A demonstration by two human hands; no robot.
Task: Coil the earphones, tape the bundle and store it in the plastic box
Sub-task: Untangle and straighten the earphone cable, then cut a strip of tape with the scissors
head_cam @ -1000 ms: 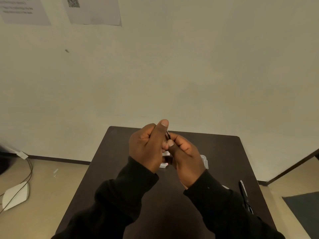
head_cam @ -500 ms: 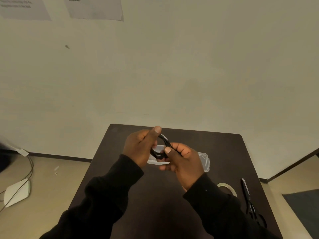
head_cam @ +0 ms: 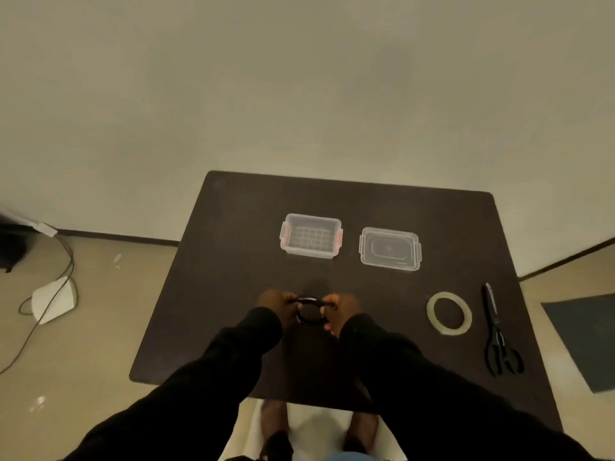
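Lowered toward the table [head_cam: 233, 261], both hands' blurred fingers [head_cam: 327, 299] pinch the coiled earphones [head_cam: 311, 314].

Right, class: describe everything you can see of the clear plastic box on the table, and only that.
The plastic box is small, rectangular and see-through, with rounded corners and a grid pattern on its floor. Reddish latch clips sit on its two short ends. It stands upright and open, apparently empty, on the far middle of the dark table. Its clear lid lies flat just to its right, apart from it. Nothing but the table touches it; both hands are nearer the camera.
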